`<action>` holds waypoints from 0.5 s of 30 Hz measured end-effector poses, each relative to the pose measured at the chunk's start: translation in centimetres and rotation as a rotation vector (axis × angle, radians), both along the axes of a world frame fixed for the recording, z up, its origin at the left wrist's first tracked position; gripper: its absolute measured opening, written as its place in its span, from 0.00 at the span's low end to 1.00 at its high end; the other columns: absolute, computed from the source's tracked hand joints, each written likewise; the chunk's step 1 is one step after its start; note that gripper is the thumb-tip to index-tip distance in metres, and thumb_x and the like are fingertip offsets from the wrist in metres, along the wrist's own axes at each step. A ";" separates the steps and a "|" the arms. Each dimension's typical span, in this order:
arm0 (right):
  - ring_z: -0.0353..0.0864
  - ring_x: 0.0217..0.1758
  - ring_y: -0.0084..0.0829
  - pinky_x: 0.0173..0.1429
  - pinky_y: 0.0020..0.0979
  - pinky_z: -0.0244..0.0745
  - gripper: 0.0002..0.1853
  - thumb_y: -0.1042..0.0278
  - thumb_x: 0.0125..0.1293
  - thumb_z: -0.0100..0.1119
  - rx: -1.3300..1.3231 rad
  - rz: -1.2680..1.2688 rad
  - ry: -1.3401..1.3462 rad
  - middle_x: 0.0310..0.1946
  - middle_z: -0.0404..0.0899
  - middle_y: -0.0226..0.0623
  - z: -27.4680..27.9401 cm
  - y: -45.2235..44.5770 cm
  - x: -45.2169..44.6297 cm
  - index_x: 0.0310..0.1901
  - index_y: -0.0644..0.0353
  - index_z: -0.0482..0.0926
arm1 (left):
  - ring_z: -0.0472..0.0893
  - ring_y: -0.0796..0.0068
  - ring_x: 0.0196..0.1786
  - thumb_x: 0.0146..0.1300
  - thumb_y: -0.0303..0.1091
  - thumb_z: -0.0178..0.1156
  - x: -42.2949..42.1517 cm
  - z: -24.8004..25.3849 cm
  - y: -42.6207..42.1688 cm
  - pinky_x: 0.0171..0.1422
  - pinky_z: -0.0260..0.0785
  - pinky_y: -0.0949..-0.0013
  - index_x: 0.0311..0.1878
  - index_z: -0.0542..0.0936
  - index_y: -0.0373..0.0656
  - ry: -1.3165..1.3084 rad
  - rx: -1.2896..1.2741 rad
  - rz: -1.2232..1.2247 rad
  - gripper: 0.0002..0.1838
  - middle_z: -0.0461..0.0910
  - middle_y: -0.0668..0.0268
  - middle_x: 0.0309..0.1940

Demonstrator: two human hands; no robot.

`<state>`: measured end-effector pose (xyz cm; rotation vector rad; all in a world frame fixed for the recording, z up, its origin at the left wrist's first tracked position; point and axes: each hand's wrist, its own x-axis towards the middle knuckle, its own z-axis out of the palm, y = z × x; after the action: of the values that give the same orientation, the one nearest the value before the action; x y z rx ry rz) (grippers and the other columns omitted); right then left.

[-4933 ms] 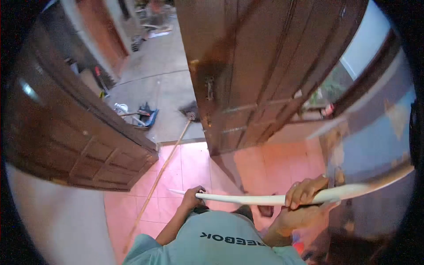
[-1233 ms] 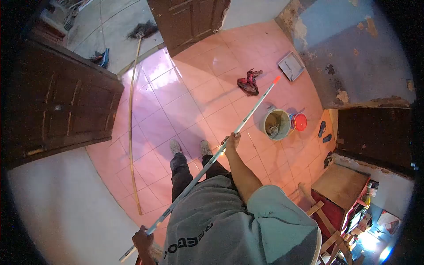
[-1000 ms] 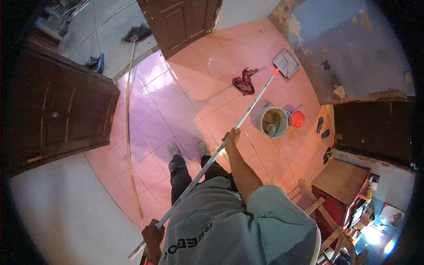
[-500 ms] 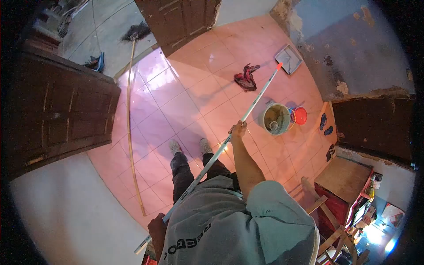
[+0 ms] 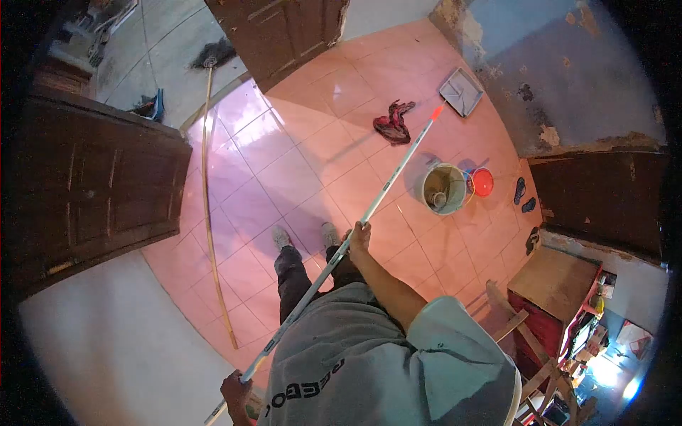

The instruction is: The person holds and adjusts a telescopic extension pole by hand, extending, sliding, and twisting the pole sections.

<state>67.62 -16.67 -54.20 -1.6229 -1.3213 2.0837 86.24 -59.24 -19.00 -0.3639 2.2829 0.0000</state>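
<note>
A long whitish pole [image 5: 387,186] with dark printed marks and an orange far end slants across my body. My right hand [image 5: 360,236] is closed round its middle, in front of my legs. Lower down, my left hand [image 5: 236,389] grips the pole near its near end, beside my shirt. The orange end reaches the near edge of a shallow grey tray [image 5: 462,92] on the floor. Inside the tray lies a thin, light-coloured frame; whether it joins the pole I cannot tell.
On the tiled floor [image 5: 284,170] stand a large bucket [image 5: 444,188] holding a small container and a red-topped pail [image 5: 482,182]. A dark red cloth [image 5: 394,123] lies nearby. A long-handled broom [image 5: 207,177] crosses the doorway at left. Slippers [image 5: 521,189] and a wooden cabinet [image 5: 554,280] are at right.
The pole has slid down and left, its orange end drawn slightly back. My right hand is closer to my body, and my left hand has shifted down and left.
</note>
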 end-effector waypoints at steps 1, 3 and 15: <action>0.65 0.12 0.26 0.14 0.30 0.66 0.07 0.57 0.72 0.44 0.079 0.057 -0.026 0.16 0.63 0.31 0.0 0.0 0.1 0.42 0.46 0.59 | 0.83 0.56 0.34 0.44 0.43 0.67 0.0 0.0 0.0 0.40 0.75 0.56 0.36 0.82 0.47 0.000 -0.025 -0.032 0.16 0.83 0.61 0.28; 0.67 0.12 0.29 0.13 0.33 0.68 0.08 0.56 0.72 0.45 0.160 0.114 -0.051 0.17 0.65 0.33 -0.1 0.5 0.5 0.42 0.45 0.58 | 0.83 0.56 0.33 0.44 0.43 0.67 0.1 -0.4 0.3 0.40 0.75 0.56 0.37 0.82 0.48 0.032 0.002 0.001 0.16 0.83 0.61 0.27; 0.65 0.13 0.25 0.14 0.29 0.66 0.08 0.55 0.70 0.45 -0.032 -0.062 0.039 0.17 0.63 0.29 6.6 7.3 -4.9 0.40 0.45 0.59 | 0.83 0.56 0.33 0.48 0.46 0.67 -1.2 -4.3 5.9 0.38 0.74 0.55 0.39 0.78 0.51 0.085 0.124 0.011 0.16 0.83 0.60 0.25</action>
<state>62.69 -9.39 -47.61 -1.6066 -1.2155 2.0995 85.06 -53.36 -23.35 -0.3169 2.3513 0.1645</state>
